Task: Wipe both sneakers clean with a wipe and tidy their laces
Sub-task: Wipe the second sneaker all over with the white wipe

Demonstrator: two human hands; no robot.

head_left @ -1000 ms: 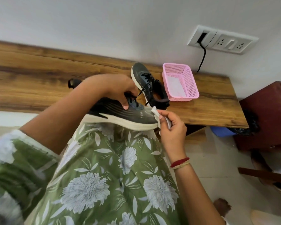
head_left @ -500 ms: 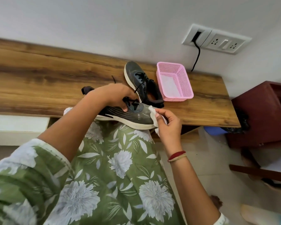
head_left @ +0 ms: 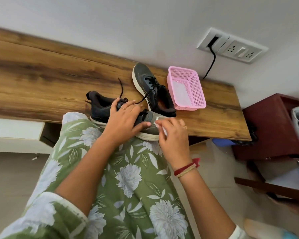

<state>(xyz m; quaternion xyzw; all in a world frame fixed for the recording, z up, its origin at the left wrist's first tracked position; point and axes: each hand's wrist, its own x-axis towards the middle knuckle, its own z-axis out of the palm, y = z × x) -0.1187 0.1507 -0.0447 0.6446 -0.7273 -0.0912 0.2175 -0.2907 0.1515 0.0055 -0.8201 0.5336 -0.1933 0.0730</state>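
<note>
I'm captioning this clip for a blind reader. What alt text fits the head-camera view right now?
A person's left hand holds a dark sneaker on their lap while the right hand presses a white wipe to its toe. The second sneaker lies on the wooden table beside a pink basket.

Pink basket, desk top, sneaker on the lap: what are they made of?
The pink basket looks like moulded plastic: slightly glossy walls pierced by a regular mesh of holes. The desk top is wood or wood-print laminate with a satin finish and bold grain; I cannot tell which. The sneaker on the lap has a dark, matte textile upper and a white sole, probably foam or rubber.
</note>
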